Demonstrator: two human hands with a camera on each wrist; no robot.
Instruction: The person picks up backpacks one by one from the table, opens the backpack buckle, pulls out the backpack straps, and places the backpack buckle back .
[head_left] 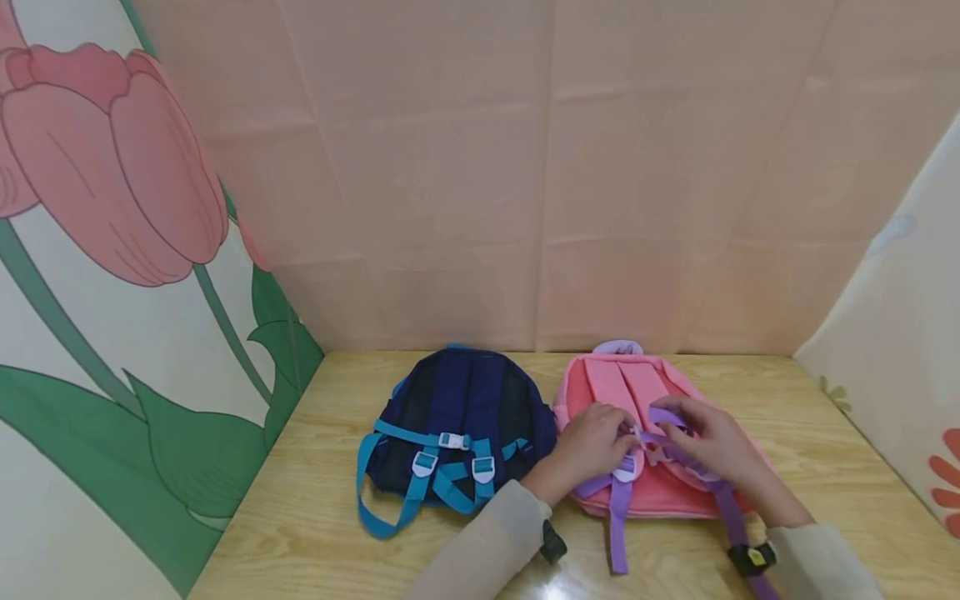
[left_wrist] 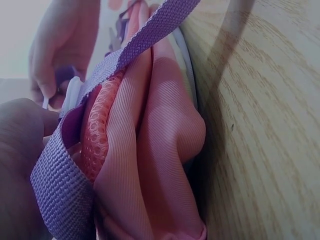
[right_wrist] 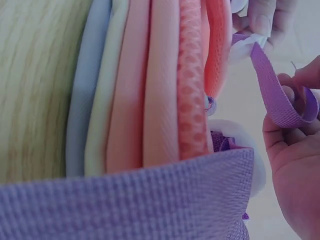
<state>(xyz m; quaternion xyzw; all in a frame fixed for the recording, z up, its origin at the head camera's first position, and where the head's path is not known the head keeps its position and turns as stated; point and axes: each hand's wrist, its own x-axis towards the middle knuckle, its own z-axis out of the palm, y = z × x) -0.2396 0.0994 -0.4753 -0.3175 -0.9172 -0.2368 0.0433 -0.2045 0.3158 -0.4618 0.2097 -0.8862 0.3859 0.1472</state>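
A pink backpack (head_left: pixel 682 496) lies on the table with its strap side up and purple straps trailing toward me. My left hand (head_left: pixel 588 446) pinches a small white buckle (right_wrist: pixel 244 50) over the middle of it. Between the fingers of my right hand (head_left: pixel 716 442) is a loop of purple webbing strap (right_wrist: pixel 272 97), which runs across to that buckle. In the left wrist view, the backpack's pink side panel (left_wrist: pixel 165 115) and a wide purple strap (left_wrist: pixel 62 185) fill the foreground. Fingers partly hide the buckle in the head view.
To the left lies a dark blue backpack (head_left: pixel 465 387) with blue straps and a white chest buckle (head_left: pixel 453 441). Both bags rest on a wooden table (head_left: pixel 300 517). A pinkish backdrop (head_left: pixel 525 183) stands behind, with a tulip-printed panel (head_left: pixel 112 167) on the left.
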